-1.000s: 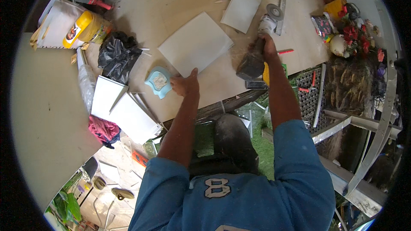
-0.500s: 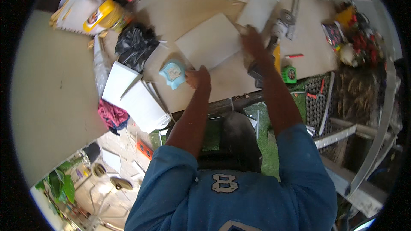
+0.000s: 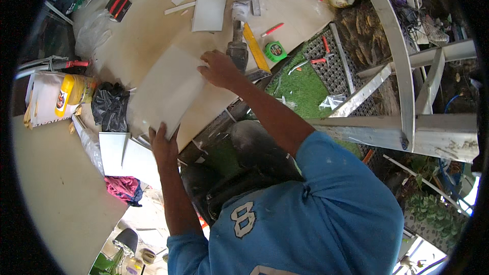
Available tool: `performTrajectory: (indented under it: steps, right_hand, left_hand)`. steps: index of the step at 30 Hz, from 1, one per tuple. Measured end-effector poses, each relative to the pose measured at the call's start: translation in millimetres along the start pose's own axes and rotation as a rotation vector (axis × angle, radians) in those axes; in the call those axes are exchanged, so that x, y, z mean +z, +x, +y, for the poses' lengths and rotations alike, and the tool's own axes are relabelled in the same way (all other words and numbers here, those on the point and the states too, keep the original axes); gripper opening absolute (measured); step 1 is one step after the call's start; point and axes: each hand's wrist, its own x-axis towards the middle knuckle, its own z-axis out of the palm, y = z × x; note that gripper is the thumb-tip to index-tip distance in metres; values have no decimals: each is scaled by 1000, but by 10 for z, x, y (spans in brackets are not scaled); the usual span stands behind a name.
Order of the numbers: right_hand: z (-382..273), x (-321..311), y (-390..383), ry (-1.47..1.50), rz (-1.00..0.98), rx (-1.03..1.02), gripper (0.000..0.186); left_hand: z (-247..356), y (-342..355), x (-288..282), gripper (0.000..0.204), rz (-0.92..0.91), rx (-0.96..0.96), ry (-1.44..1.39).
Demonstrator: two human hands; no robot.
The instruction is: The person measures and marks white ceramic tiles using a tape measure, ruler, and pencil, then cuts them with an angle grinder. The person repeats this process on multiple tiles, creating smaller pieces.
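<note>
Working over beige tabletop [image 3: 147,30] near turf [image 3: 305,82], left grip [image 3: 164,145] pinches panel [image 3: 168,79], right grip [image 3: 220,70] spread.

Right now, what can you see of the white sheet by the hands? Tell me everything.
The white sheet looks flat, thin, smooth and roughly rectangular, its outline partly blurred, its material unclear. It sits aslant over the table, the left hand gripping its near corner, the right hand at its right edge, contact unclear. Whether it is raised cannot be told.
</note>
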Motion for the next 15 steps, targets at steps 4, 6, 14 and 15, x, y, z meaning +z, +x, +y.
performTrajectory:
  steps: [4,6,14,15]
  right_hand:
    - [560,-500,-665,65,364,320,45]
    - [1074,-759,-656,-322,447,588,65]
    - [1911,-1069,-53,-569,81,850,84]
    - [1860,-1123,-71,-476,22,859,84]
  left_hand:
    - [43,-776,-432,46,81,-53,-73]
    - [20,-1115,-519,42,124,-122,-353]
    - [89,-1994,-768,38,134,-136,-729]
    - [84,-2040,-776,40,141,-138,-718]
